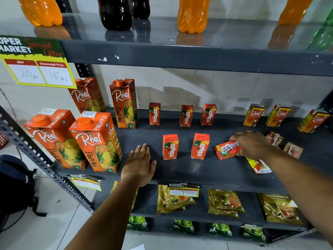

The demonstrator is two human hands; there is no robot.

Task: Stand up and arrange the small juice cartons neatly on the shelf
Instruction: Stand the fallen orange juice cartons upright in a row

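On the dark middle shelf (pixel 180 170), three small red Maaza cartons (pixel 186 115) stand in a back row. Two more Maaza cartons (pixel 170 147) stand upright in front of them. A further Maaza carton (pixel 226 150) lies tipped on its side, and my right hand (pixel 252 143) grips its right end. Flat on the shelf, fingers apart and holding nothing, is my left hand (pixel 139 163), just left of the front pair. Three small Real cartons (pixel 278 115) stand at the back right. Two brown cartons (pixel 292 149) and a red-yellow carton (pixel 259 166) lie flat right of my right hand.
Several tall Real pineapple cartons (pixel 97 141) stand at the shelf's left. Soda bottles (pixel 191 13) line the shelf above. Tea packets (pixel 225 202) fill the shelf below. A price sign (pixel 38 69) hangs at upper left. A dark bag (pixel 14 186) sits on the floor at left.
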